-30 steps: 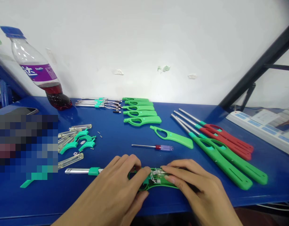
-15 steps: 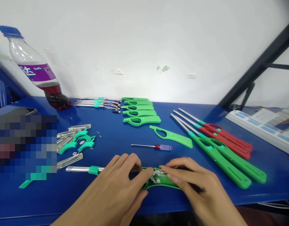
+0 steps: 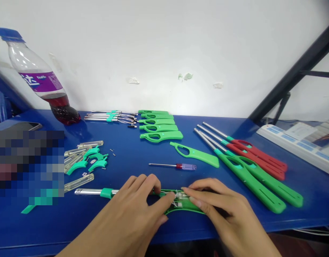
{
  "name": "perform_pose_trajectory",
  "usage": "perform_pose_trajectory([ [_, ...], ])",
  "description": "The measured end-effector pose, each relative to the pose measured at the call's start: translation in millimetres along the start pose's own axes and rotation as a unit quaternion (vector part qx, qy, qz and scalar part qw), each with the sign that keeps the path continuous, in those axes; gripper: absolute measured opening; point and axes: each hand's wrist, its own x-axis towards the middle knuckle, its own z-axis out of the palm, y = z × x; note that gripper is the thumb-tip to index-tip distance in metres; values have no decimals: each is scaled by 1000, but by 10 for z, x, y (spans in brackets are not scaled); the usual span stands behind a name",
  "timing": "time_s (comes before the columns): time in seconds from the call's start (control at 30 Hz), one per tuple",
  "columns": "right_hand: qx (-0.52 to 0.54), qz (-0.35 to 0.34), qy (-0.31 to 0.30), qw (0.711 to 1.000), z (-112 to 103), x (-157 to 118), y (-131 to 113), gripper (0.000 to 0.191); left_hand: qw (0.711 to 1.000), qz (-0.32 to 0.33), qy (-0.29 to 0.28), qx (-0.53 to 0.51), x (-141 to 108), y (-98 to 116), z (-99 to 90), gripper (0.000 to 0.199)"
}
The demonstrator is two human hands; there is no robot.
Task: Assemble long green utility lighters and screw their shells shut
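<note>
Head | left hand (image 3: 139,207): gripping casing (image 3: 190,206) | right hand (image 3: 224,205): pinching clear tube (image 3: 182,196)

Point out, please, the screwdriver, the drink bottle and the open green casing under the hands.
Screwdriver (image 3: 179,166), head view: red collar of the handle.
Drink bottle (image 3: 42,82), head view: purple label.
Open green casing (image 3: 187,207), head view: green inside, near its lower edge.

Head-worn view; forward and down
</note>
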Motion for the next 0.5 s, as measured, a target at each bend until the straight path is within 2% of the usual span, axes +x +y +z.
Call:
perform_pose_trajectory([
  [0.5,12,13,-9,1000,-3,20,3,33,994,48,-21,96,15,-37,80,72],
])
